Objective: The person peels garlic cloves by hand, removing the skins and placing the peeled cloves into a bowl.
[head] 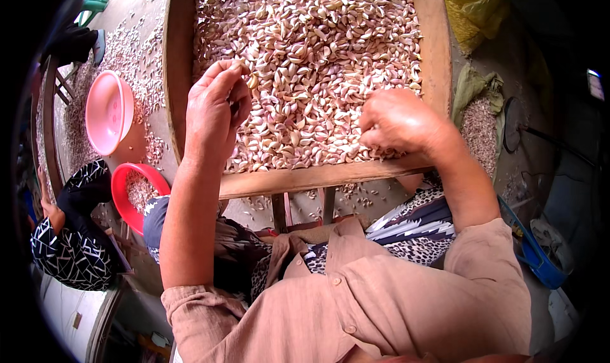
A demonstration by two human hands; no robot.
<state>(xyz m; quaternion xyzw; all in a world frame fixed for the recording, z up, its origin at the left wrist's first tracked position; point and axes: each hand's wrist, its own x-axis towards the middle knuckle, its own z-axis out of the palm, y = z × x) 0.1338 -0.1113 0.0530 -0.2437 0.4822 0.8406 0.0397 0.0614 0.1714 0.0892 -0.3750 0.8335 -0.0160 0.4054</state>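
Note:
A thick layer of unpeeled garlic cloves (pixel 305 77) fills a wooden tray (pixel 305 179) in front of me. My left hand (pixel 217 101) is raised over the tray's left part, its thumb and fingertips together at a small piece that looks like a garlic clove; its other fingers are curled. My right hand (pixel 393 122) is low over the cloves near the tray's front right corner, fingers bent down against them. Whether it holds a clove is hidden by the hand.
On the left, a pink basin (pixel 109 112) and a red basin (pixel 162 177) with cloves or skins stand on the littered floor. People sit along the left side. At right are a yellow sack (pixel 476 15), an open green sack (pixel 469 93) and a blue basket (pixel 543 263).

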